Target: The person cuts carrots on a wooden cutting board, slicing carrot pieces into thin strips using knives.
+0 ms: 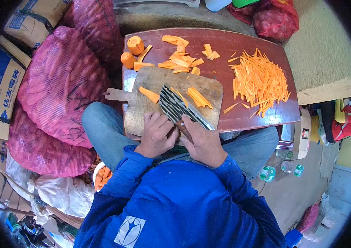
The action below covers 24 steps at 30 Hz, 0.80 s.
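A wooden cutting board (142, 111) lies on the near left part of a dark red table (241, 41). My right hand (204, 142) is wrapped round the brown handle of a wide knife (183, 108), whose patterned blade lies over the board. Just left of the handle, my left hand (157, 133) is closed at the board's near edge; whatever it may hold is hidden. A carrot slice (149, 94) lies left of the blade, and a small stack of carrot strips (199, 98) lies right of it. A large pile of thin carrot strips (260, 80) covers the table's right side.
Carrot chunks (135, 45) and carrot slices (180, 60) lie beyond the board. Pink mesh sacks (62, 87) and cardboard boxes (0, 89) stand at the left. A container of carrots (102, 177) is beside my left leg. Plastic bottles (267, 173) are on the floor at right.
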Motion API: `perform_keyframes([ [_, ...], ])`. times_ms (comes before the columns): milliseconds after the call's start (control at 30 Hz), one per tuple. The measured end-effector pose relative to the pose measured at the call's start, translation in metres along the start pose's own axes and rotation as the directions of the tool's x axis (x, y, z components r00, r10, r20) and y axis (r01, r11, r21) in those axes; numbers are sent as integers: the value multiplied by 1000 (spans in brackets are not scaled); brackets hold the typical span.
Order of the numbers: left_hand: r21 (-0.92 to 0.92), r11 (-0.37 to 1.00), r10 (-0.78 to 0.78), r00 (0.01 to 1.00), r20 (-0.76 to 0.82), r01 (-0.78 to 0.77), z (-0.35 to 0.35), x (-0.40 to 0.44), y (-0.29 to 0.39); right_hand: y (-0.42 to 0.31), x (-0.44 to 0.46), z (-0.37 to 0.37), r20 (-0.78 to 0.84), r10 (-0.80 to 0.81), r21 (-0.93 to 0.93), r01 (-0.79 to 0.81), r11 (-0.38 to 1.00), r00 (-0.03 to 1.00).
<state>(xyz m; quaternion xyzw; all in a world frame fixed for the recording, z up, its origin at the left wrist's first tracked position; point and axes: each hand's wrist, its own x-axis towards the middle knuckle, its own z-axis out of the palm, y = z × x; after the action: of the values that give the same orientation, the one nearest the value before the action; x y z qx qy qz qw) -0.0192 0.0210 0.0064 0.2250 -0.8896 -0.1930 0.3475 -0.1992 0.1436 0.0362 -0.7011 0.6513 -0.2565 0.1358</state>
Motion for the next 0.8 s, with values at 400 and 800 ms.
perform_keyframes([
  [400, -7, 1000, 13, 1000, -12, -14, 0, 1, 0, -1, 0, -1, 34, 31, 13, -31, 999, 999],
  [800, -6, 1000, 4, 1000, -4, -4, 0, 1, 0, 0, 0, -1, 23, 26, 10, -27, 1000, 999],
])
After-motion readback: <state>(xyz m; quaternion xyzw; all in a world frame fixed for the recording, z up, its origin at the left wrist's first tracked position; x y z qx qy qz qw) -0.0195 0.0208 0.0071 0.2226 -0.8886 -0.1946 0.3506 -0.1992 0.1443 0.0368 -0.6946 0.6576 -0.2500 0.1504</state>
